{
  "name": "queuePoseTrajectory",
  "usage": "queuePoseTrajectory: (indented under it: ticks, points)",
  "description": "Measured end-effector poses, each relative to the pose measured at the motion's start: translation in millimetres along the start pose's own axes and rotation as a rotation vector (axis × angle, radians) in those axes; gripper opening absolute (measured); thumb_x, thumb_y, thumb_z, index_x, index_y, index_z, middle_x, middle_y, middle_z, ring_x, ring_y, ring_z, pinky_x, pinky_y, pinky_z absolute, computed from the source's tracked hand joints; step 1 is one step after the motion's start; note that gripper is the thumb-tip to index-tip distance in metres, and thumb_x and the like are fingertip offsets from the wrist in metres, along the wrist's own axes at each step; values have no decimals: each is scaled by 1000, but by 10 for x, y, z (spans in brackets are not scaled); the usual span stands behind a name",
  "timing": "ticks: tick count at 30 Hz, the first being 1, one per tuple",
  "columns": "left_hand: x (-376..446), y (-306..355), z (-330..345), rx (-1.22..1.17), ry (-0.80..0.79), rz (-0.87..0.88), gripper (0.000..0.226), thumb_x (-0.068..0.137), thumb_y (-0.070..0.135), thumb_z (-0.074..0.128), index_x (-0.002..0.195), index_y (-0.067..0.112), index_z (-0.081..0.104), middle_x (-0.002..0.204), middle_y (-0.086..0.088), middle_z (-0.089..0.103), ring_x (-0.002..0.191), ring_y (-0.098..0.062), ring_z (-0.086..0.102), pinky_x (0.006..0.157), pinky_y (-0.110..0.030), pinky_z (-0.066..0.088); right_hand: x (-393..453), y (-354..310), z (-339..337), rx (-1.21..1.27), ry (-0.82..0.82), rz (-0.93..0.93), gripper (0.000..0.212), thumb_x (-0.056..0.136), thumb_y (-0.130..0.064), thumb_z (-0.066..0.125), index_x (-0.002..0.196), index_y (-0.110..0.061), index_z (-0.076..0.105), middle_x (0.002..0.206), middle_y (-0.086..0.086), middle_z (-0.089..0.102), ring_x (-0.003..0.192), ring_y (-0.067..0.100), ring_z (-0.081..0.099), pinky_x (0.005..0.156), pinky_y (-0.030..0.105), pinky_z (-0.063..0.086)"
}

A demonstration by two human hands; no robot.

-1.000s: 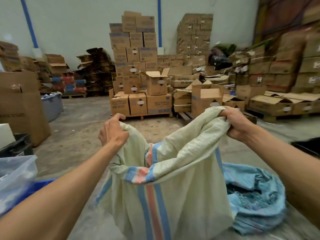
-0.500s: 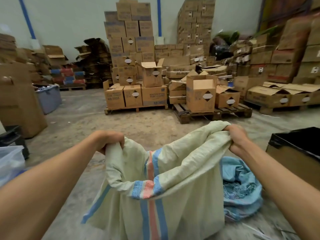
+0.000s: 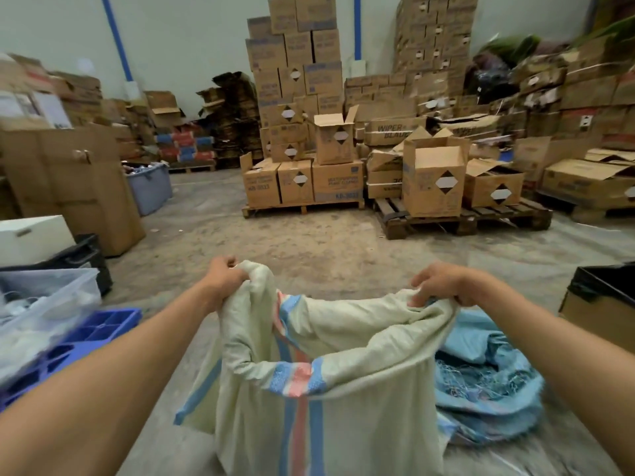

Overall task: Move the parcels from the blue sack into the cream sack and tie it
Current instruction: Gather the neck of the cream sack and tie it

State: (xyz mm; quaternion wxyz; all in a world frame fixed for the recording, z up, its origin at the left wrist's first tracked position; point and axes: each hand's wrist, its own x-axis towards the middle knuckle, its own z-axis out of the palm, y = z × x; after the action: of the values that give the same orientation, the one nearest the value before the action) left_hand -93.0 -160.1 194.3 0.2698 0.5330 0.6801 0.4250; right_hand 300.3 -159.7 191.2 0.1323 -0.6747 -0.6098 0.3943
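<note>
Down on the dusty warehouse floor, cream sack [image 3: 343, 389] standing upright at centre, mouth pulled wide. Left hand [image 3: 225, 278] clenched on a bunched corner of the rim, fingers curled tight round the cloth. Right hand [image 3: 441, 285] pinching the opposite edge, fingers hooked over the weave. Held apart like that, most likely, to stretch the mouth and gather the slack ready for tying. Rim folded over on itself at the near side, striped band showing across the fold. Inside of the sack only shadow and cloth from this angle; parcels not visible, so cannot tell how full it sits, though the body stands plump enough to suggest a load.

Just beside it on the right, touching its flank, blue sack [image 3: 491, 383] collapsed flat on the floor, frayed threads at its mouth, looking emptied. Judging by that slump, transfer probably done, tying not yet begun.

Off to the left, clear plastic tub [image 3: 51, 304] with pale, blurred contents, resting over a blue crate [image 3: 99, 333] of open cells. Behind those, black crate [image 3: 82, 255]. At the right edge, cardboard box [image 3: 598, 314] lined with a black bag, contents out of sight. Farther back, stacked cartons on a wooden pallet [image 3: 304, 209], one open box [image 3: 433, 176] on the neighbouring pallet.
</note>
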Motion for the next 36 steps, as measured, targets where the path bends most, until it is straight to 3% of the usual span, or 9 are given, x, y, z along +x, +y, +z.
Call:
queuePoseTrajectory:
  ticks: [4, 10, 16, 19, 22, 25, 28, 32, 36]
  points:
    - [80, 35, -269, 502, 236, 277, 28, 62, 4, 57, 68, 29, 47, 68, 4, 54, 69, -25, 51, 65, -37, 48, -57, 3, -45, -449, 540, -37, 14, 83, -12, 69, 97, -11, 66, 92, 6, 66, 85, 23, 61, 74, 33, 53]
    - [201, 120, -615, 726, 497, 188, 30, 81, 18, 65, 108, 30, 61, 107, -10, 65, 95, -34, 62, 71, -38, 47, -224, 70, -270, -31, 1081, -65, 11, 90, -2, 52, 99, -8, 49, 92, 14, 56, 84, 33, 55, 68, 38, 44]
    - [359, 36, -816, 171, -146, -316, 14, 84, 7, 52, 92, 4, 63, 68, -12, 61, 56, -24, 56, 53, -27, 47, -345, -195, -435, 665, 648, 51, 27, 97, -7, 37, 119, -2, 50, 111, 24, 61, 98, 40, 62, 73, 48, 56]
    - [314, 142, -893, 84, -267, -334, 16, 76, 2, 60, 91, 6, 64, 74, -11, 62, 64, -23, 57, 59, -28, 49, -451, -392, -490, 735, 435, -22, 25, 96, -2, 43, 118, 1, 55, 98, 21, 66, 80, 34, 65, 65, 44, 57]
    - [230, 388, -965, -200, -409, -288, 30, 77, 7, 69, 105, 8, 62, 96, -11, 67, 83, -24, 63, 66, -32, 53, -516, -502, -633, 683, 264, -79, 36, 90, 5, 50, 125, 2, 57, 99, 21, 67, 86, 34, 64, 89, 51, 53]
    - [260, 681, -1018, -345, -331, -158, 32, 81, 8, 64, 113, 9, 61, 104, -13, 65, 92, -27, 62, 70, -36, 52, -626, -615, -782, 570, 28, -248, 46, 85, 8, 56, 129, -4, 58, 119, 26, 64, 108, 41, 58, 104, 60, 42]
    - [297, 906, -1022, -158, -124, -53, 25, 76, -12, 55, 99, -1, 59, 85, -16, 58, 72, -26, 59, 54, -33, 50, -743, -798, -871, 508, -168, -396, 47, 82, 3, 65, 127, -8, 61, 123, 22, 65, 114, 38, 61, 88, 48, 55]
    - [227, 1082, -1070, 343, 8, -13, 3, 85, -4, 52, 85, -1, 50, 81, -15, 56, 59, -23, 61, 36, -26, 48, -644, -995, -911, 30, 558, -345, 30, 81, 7, 63, 103, -11, 72, 97, 14, 72, 84, 26, 68, 76, 40, 60]
    - [252, 1104, -1158, 611, 47, 2, 15, 90, 11, 53, 101, 0, 55, 91, -12, 57, 78, -25, 61, 53, -33, 55, -604, -1025, -916, -156, 1156, -286, 7, 86, -5, 62, 83, -11, 65, 82, 9, 64, 74, 22, 58, 60, 29, 43]
